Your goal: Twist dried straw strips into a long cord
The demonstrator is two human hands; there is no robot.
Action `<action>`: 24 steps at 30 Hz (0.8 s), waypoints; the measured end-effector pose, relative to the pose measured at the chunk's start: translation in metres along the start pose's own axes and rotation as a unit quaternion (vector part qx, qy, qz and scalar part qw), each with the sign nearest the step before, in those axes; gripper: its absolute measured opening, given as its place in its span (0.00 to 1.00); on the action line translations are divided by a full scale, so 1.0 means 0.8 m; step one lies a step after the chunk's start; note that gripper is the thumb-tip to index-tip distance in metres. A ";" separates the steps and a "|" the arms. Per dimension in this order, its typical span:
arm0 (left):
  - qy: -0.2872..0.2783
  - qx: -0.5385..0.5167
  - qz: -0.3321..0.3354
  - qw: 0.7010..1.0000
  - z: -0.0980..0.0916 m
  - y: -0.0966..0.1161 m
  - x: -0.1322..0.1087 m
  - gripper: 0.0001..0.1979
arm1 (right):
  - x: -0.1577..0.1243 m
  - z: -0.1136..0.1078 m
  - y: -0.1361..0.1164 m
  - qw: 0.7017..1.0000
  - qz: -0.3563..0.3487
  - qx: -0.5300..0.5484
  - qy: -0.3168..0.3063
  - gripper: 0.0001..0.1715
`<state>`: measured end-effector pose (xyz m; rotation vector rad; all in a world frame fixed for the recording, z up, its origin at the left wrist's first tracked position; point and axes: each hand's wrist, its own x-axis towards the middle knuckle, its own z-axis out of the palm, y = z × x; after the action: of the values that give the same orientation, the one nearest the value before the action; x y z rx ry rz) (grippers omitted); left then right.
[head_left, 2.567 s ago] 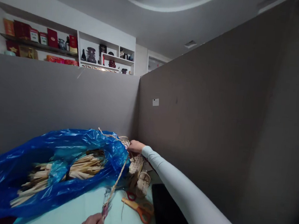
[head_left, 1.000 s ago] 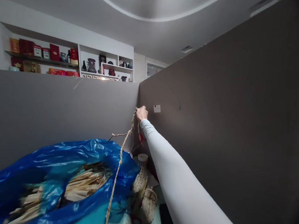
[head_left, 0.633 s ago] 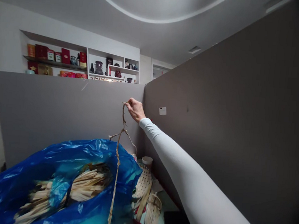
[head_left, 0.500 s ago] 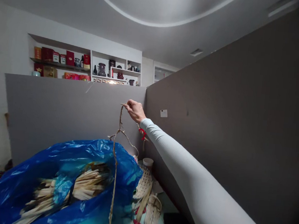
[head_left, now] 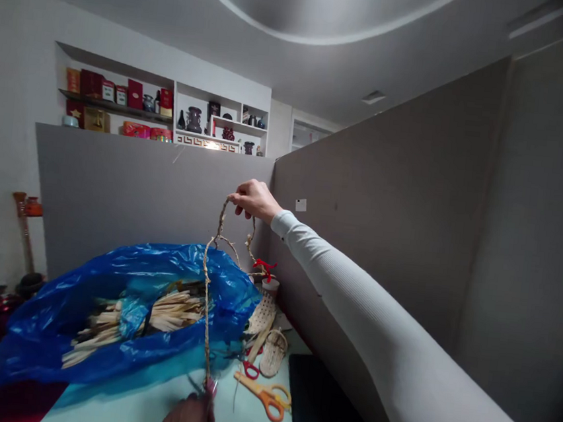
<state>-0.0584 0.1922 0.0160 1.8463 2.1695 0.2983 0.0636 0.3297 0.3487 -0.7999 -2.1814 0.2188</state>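
My right hand (head_left: 253, 199) is raised in front of the grey partition, pinching the top of a thin braided straw cord (head_left: 207, 290). The cord hangs down from it to my left hand (head_left: 190, 418) at the bottom edge, whose fingers are closed round its lower end. A second short strand with a red tie (head_left: 262, 267) dangles below my right hand. Behind the cord lies a blue plastic bag (head_left: 103, 306) holding a bundle of pale straw strips (head_left: 152, 318).
Orange-handled scissors (head_left: 264, 392) and red-handled scissors (head_left: 249, 369) lie on the pale green table (head_left: 143, 410). Small woven straw pieces (head_left: 269, 342) sit by the partition corner. A black mat (head_left: 322, 407) is on the right. Shelves with boxes and vases are behind.
My right hand rose from the table corner, lifting the cord up, then came slightly lower and nearer. The view tilted back down, and my left hand shows again at the cord's lower end.
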 end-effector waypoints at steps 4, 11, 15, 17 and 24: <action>-0.020 -0.018 0.002 1.000 -0.004 -0.007 -0.008 0.22 | -0.023 0.002 0.003 0.995 0.036 0.087 -0.022 0.14; 0.115 -0.130 -0.024 0.985 -0.049 -0.008 -0.020 0.18 | -0.058 -0.014 -0.014 0.958 0.086 0.248 -0.116 0.16; 0.181 -0.232 0.034 0.955 -0.109 0.030 -0.001 0.24 | -0.069 -0.008 -0.019 0.932 0.088 0.312 -0.160 0.14; 0.192 -0.301 0.067 0.931 -0.138 0.058 0.018 0.30 | -0.073 0.001 -0.019 0.926 0.088 0.326 -0.170 0.13; 0.080 -0.487 0.174 0.852 -0.175 0.133 0.051 0.11 | -0.089 0.021 -0.020 0.876 0.100 0.451 -0.135 0.12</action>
<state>-0.0134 0.2530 0.1800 1.5521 1.2667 1.3686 0.0785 0.2758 0.2992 -0.4455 -1.8955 1.4042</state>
